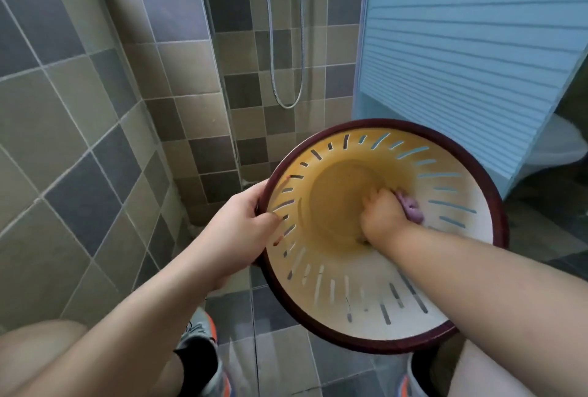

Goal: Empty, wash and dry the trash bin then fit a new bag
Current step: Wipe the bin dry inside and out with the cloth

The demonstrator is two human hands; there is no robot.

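Bin [321, 301] held tilted, mouth toward the camera, above the tiled floor [280, 365] and between the person's knees. Body cream-yellow with slots around the upper wall; rim dark red. Left hand [237, 234] grips the rim on the left side, thumb over the inner edge, fingers curled round the outside. Right hand [381, 215] reaches deep inside, forearm crossing the lower right of the rim, fingers closed on a purple cloth [410, 207] pressed against the inner wall near the bottom. Only a small part of the cloth shows past the knuckles; it may be a sponge rather than a cloth, the view is too soft to tell. Inside of the bin shows no bag and no rubbish. Behind: glass shower screen [222, 62] with a hose [273, 46] hanging in a loop, tiled wall [63, 94] in grey and tan, a light-blue slatted panel [461, 62] on the right, and the edge of a white toilet [563, 148] just past it. Shoes [200, 336] with orange trim visible below the arms.
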